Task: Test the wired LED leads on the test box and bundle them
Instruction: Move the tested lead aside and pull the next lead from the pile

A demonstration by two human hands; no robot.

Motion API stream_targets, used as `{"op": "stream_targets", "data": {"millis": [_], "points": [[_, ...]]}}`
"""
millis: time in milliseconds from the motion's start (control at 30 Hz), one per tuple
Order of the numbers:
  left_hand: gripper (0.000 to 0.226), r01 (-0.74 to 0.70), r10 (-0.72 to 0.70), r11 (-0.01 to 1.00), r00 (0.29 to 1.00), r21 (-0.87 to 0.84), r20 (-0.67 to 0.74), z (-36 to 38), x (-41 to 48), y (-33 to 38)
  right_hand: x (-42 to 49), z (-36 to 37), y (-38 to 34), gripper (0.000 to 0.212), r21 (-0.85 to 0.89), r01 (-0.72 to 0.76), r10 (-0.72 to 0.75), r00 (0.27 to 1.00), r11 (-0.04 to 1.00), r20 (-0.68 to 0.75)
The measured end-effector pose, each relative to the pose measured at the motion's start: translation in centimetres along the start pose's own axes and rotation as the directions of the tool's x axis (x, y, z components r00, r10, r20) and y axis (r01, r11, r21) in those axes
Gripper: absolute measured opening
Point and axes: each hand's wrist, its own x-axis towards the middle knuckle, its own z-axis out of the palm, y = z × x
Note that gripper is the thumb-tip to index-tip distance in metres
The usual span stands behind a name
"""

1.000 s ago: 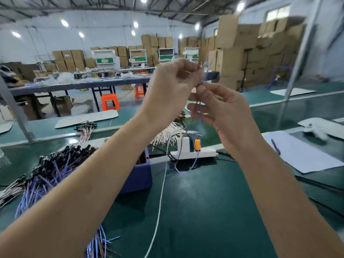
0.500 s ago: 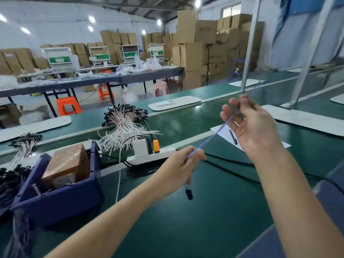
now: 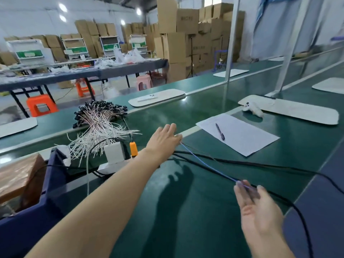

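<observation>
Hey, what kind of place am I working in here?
Probably a factory assembly hall: a long green workbench, heaps of wired LED leads awaiting testing, and stacked cardboard cartons behind.

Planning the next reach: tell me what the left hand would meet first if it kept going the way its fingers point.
The left hand points away and rightward along the green bench. First in line looks to be the pale strip edging it; depth is unclear.

A large hall is lit by round ceiling lamps (image 3: 63, 7). Stacked cardboard boxes (image 3: 187, 30) are piled against the white walls. A long dark table (image 3: 104, 73) is flanked by orange stools (image 3: 41, 105) and a pink stool (image 3: 144, 82).
</observation>
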Motion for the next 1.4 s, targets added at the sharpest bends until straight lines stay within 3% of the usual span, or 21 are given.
{"op": "stream_targets", "data": {"millis": [167,233,333,467,533,667,733,800,867,967,1033,1067,1133,1300,1400], "points": [[0.064,0.177,-0.098,0.912,0.97,-0.37,0.221,2.5,1.6,2.3,-1.5,1.5,1.6,0.041,0.118,-0.175,0.181,0.983,0.977,-0.041],[0.072,0.208,-0.082,0.87,0.955,-0.446,0.286,3.2,1.2,2.6,-1.4,2.1,1.8,0.049,0.14,-0.254,0.258,0.966,0.957,-0.009],[0.076,0.222,-0.089,0.838,0.957,-0.499,0.276,3.0,0.2,2.0,-2.5,3.5,2.8,0.06,0.093,-0.391,0.387,0.92,0.916,0.06],[0.068,0.213,-0.089,0.767,0.969,-0.606,0.229,0.3,-3.0,0.0,-5.6,5.9,6.5,0.017,-0.103,-0.412,0.424,0.893,0.905,0.15],[0.057,0.194,-0.115,0.733,0.98,-0.652,0.163,-1.7,-5.9,-1.4,-7.2,7.2,8.4,0.014,-0.163,-0.396,0.423,0.885,0.904,0.196],[0.043,0.138,-0.236,0.584,0.972,-0.8,-0.005,-6.5,-14.9,-4.7,-11.8,10.2,11.1,0.019,-0.279,-0.253,0.343,0.873,0.926,0.346],[0.039,0.144,-0.345,0.54,0.937,-0.829,-0.062,-8.8,-20.8,-6.5,-15.0,11.6,12.4,0.023,-0.366,-0.135,0.315,0.812,0.921,0.491],[0.035,0.193,-0.465,0.536,0.88,-0.822,-0.096,-10.5,-27.1,-8.5,-18.5,12.5,14.1,0.025,-0.445,0.018,0.314,0.684,0.895,0.659],[0.031,0.287,-0.592,0.455,0.805,-0.843,-0.045,-11.0,-33.5,-10.4,-21.9,13.0,16.3,0.026,-0.51,0.187,0.362,0.508,0.839,0.782],[0.023,0.483,-0.801,0.311,0.596,-0.818,0.047,-9.4,-42.7,-12.4,-26.1,12.4,20.3,0.028,-0.585,0.402,0.514,0.279,0.704,0.811],[0.018,0.63,-0.891,0.213,0.438,-0.747,0.116,-7.7,-47.8,-12.7,-27.8,11.2,23.0,0.026,-0.622,0.503,0.612,0.211,0.6,0.762],[0.016,0.697,-0.908,0.182,0.389,-0.694,0.153,-6.8,-49.9,-12.6,-28.3,10.6,24.3,0.025,-0.627,0.555,0.647,0.197,0.546,0.737],[0.014,0.795,-0.905,0.175,0.362,-0.58,0.223,-5.3,-52.3,-12.0,-29.0,9.2,26.5,0.02,-0.594,0.676,0.679,0.187,0.436,0.71],[0.023,0.871,-0.825,0.316,0.448,-0.377,0.344,-2.5,-51.3,-11.8,-29.6,7.2,30.3,0.03,-0.442,0.891,0.7,0.253,0.1,0.668],[0.028,0.88,-0.808,0.348,0.456,-0.323,0.373,-1.5,-48.9,-13.5,-29.1,6.6,31.5,0.031,-0.378,0.926,0.729,0.248,0.016,0.638]]}}
